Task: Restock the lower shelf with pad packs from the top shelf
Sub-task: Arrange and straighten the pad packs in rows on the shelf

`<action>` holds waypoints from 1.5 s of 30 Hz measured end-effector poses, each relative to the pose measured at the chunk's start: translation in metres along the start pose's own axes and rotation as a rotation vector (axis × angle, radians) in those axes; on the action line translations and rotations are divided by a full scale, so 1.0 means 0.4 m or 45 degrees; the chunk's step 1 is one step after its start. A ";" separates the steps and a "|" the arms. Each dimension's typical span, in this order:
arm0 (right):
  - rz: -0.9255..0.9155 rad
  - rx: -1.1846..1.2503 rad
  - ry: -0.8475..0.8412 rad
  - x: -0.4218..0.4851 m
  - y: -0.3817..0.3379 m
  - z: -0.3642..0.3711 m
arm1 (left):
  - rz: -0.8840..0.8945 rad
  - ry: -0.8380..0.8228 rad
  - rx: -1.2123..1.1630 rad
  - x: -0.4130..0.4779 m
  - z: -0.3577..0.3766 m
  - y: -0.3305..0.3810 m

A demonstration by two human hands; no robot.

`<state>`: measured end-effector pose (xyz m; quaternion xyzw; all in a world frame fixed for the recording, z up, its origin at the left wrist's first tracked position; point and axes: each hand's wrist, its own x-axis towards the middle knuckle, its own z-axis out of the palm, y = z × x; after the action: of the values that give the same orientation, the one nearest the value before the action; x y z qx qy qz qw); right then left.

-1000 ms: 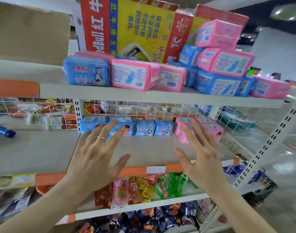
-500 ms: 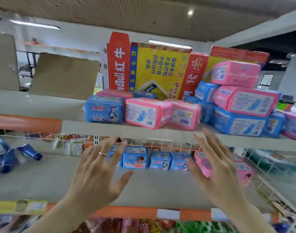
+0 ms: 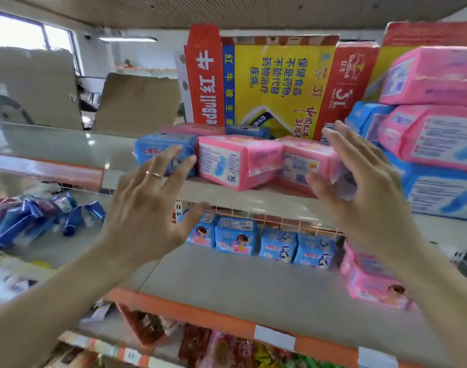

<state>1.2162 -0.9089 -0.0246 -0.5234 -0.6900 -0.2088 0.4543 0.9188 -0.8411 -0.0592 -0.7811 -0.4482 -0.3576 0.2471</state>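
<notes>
Pink and blue pad packs lie along the front of the top shelf (image 3: 227, 197). My left hand (image 3: 150, 205), wearing a ring, is spread with its fingertips at a blue pad pack (image 3: 160, 150). My right hand (image 3: 365, 192) is raised with straight fingers beside a pink pad pack (image 3: 304, 163); a second pink pad pack (image 3: 235, 160) lies between my hands. Neither hand holds anything. On the lower shelf (image 3: 253, 282) a row of blue packs (image 3: 256, 241) stands at the back, and pink packs (image 3: 375, 282) sit at the right.
A red and yellow carton (image 3: 266, 83) stands behind the top-shelf packs. A taller stack of pink and blue packs (image 3: 434, 144) fills the right. Brown cardboard (image 3: 136, 104) leans at the left. Blue wrapped items (image 3: 41, 219) lie on the neighbouring shelf. Snack bags (image 3: 227, 349) hang below.
Both hands have risen from the lower shelf's level to the top shelf's front packs, and the camera has tilted upward and moved closer.
</notes>
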 end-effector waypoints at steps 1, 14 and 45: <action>-0.006 0.019 -0.016 0.016 0.007 0.002 | -0.032 0.007 0.007 0.006 -0.004 0.004; -0.013 -0.078 -0.208 0.261 0.008 0.079 | -0.101 0.092 0.020 0.089 0.000 -0.082; 0.388 -0.703 -1.326 0.642 0.141 0.521 | 0.139 0.127 -1.322 0.475 0.279 -0.390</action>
<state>1.1724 -0.5925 0.0776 -0.7481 -0.6591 -0.0291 -0.0708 0.8845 -0.5886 0.0299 -0.8050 -0.1582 -0.5560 -0.1334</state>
